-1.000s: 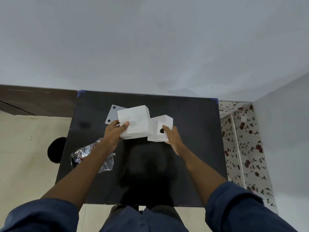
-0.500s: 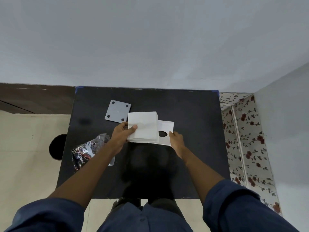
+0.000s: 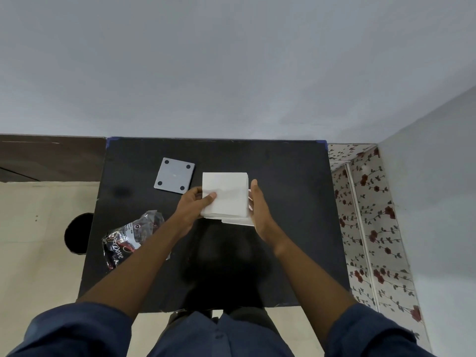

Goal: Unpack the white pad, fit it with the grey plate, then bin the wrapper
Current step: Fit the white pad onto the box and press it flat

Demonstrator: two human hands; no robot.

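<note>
A white pad stack (image 3: 226, 194) lies on the black table (image 3: 283, 176) over a white sheet with a hole, of which only the near right edge (image 3: 238, 222) shows. My left hand (image 3: 192, 210) grips the stack's left edge, thumb on top. Along the stack's right side rests my right hand (image 3: 258, 210), fingers straight and pressed to the edge. The grey square plate (image 3: 174, 175) with four dark corner holes lies flat just left of the stack, untouched. A crumpled dark wrapper (image 3: 128, 238) sits near the table's left edge beside my left forearm.
A round black bin (image 3: 77, 234) stands on the beige floor left of the table. A grey wall runs behind the table. A flowered wall panel (image 3: 365, 215) borders the right side.
The white stack has moved right, down over the holed white sheet, now nearly covering it. My right hand shifted from the sheet's near edge to the stack's right side.
</note>
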